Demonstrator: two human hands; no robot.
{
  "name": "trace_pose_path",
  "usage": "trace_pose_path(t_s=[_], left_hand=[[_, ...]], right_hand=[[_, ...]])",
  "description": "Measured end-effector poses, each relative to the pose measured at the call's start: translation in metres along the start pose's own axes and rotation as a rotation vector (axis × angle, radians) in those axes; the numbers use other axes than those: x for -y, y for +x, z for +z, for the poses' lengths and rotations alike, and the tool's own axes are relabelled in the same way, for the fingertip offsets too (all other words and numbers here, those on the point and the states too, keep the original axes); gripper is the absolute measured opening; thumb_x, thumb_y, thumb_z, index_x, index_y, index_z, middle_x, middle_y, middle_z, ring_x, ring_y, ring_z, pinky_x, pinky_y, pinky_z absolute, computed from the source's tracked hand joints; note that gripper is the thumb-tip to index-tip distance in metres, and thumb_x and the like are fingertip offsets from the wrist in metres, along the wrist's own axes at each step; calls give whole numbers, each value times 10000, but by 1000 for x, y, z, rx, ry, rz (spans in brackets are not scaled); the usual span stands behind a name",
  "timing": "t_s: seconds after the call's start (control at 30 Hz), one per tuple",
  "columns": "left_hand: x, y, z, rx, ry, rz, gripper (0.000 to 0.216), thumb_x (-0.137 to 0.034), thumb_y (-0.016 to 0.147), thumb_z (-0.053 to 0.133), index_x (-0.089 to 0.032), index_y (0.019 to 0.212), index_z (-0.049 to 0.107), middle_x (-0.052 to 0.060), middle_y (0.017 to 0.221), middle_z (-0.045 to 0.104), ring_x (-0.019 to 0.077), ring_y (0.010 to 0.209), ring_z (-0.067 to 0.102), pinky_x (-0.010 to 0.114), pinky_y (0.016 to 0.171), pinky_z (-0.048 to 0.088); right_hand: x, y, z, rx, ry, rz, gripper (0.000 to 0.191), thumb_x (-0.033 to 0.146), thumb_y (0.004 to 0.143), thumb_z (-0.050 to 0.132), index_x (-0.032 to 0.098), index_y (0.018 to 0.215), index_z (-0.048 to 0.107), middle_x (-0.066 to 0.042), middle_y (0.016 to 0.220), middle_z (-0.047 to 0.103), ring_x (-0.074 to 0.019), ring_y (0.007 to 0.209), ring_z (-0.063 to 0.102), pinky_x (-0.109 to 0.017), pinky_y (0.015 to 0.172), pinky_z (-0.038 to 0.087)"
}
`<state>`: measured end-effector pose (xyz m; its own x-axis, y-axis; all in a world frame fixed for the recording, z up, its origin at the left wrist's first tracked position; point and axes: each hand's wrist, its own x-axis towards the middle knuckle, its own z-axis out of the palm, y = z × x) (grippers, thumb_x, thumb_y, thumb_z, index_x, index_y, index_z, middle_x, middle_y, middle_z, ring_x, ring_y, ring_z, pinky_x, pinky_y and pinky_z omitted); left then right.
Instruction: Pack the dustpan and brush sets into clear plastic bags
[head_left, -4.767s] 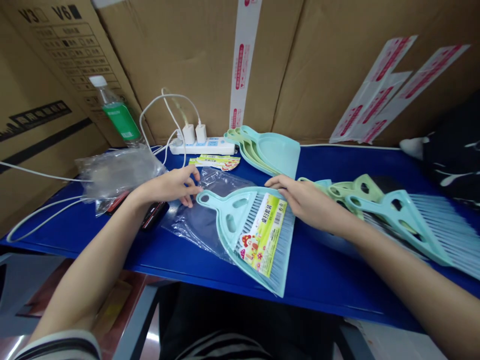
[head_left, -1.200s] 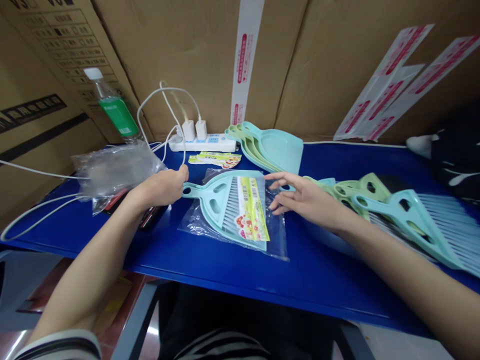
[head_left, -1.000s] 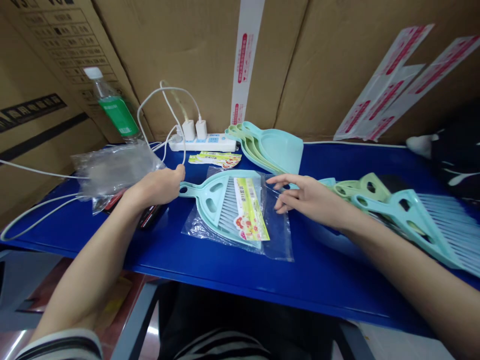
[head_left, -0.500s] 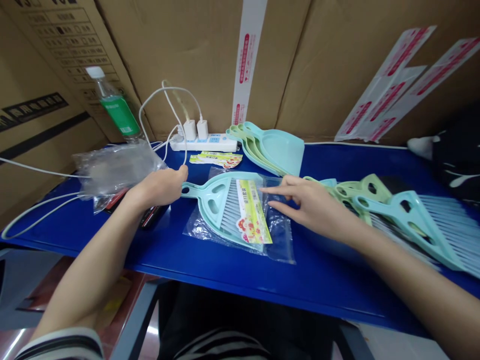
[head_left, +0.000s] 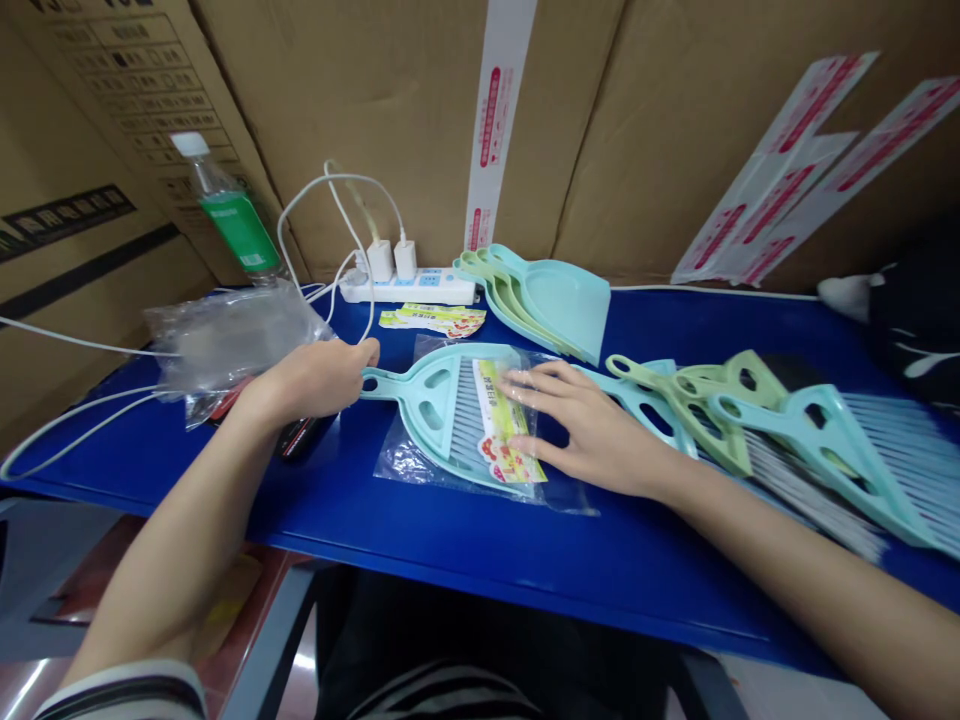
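A light-blue dustpan (head_left: 411,392) with a matching brush (head_left: 465,425) nested in it lies in a clear plastic bag (head_left: 566,495). Its handle points left, where my left hand (head_left: 322,380) is closed around the handle's end. A yellow-green printed card (head_left: 499,420) rests over the bristles. My right hand (head_left: 581,420) is spread over the bag's right side, fingertips on the card's edge and the plastic. To its right lie several loose brushes, among them a green one (head_left: 694,400) and a blue one (head_left: 817,440).
Stacked blue and green dustpans (head_left: 566,295) stand at the back, beside more printed cards (head_left: 435,319) and a white power strip (head_left: 420,288) with cables. A pile of plastic bags (head_left: 240,330) and a bottle (head_left: 236,220) are at left. Cardboard boxes (head_left: 390,90) wall the back.
My right hand has gone from pointing with two fingers to lying spread over the bag and the card's edge. My left hand stays at the handle.
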<state>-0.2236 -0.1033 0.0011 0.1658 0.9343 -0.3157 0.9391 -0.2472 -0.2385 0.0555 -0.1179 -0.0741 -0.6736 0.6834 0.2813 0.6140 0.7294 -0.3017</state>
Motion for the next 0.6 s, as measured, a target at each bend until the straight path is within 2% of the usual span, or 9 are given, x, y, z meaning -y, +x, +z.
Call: trace_pose_path(t_s=[0.17, 0.3, 0.4, 0.5, 0.6], left_hand=[[0, 1, 0, 3, 45, 30, 320, -120, 869, 303, -179, 1036, 569, 83, 783, 632, 196, 672, 562, 282, 563, 329], [-1, 1, -1, 13, 55, 28, 307, -118, 853, 322, -176, 1016, 575, 82, 783, 635, 193, 665, 560, 277, 550, 324], [-1, 0, -2, 20, 70, 20, 285, -142, 858, 335, -181, 1007, 574, 84, 799, 645, 200, 680, 571, 278, 547, 326], [0, -1, -2, 3, 66, 39, 282, -156, 873, 313, -180, 982, 572, 92, 893, 663, 207, 747, 590, 286, 587, 358], [2, 0, 0, -39, -13, 150, 291, -201, 894, 298, -181, 957, 582, 86, 982, 661, 199, 836, 599, 288, 689, 411]], right_hand=[[3, 0, 7, -64, -12, 26, 523, 481, 893, 545, 143, 1287, 607, -169, 1304, 603, -329, 1130, 533, -582, 948, 453], [5, 0, 8, -111, 2, 47, 481, 459, 924, 483, 218, 1331, 571, -136, 1299, 595, -321, 1120, 537, -590, 935, 462], [5, -1, 5, -87, 11, 36, 460, 395, 958, 397, 237, 1367, 536, -127, 1334, 566, -317, 1154, 511, -597, 951, 452], [4, -1, 5, -48, -7, 21, 473, 397, 953, 395, 208, 1360, 545, -138, 1356, 553, -328, 1154, 494, -614, 952, 445], [5, -1, 7, -31, -16, 34, 483, 430, 942, 422, 221, 1360, 547, -132, 1350, 565, -334, 1145, 493, -627, 941, 449]])
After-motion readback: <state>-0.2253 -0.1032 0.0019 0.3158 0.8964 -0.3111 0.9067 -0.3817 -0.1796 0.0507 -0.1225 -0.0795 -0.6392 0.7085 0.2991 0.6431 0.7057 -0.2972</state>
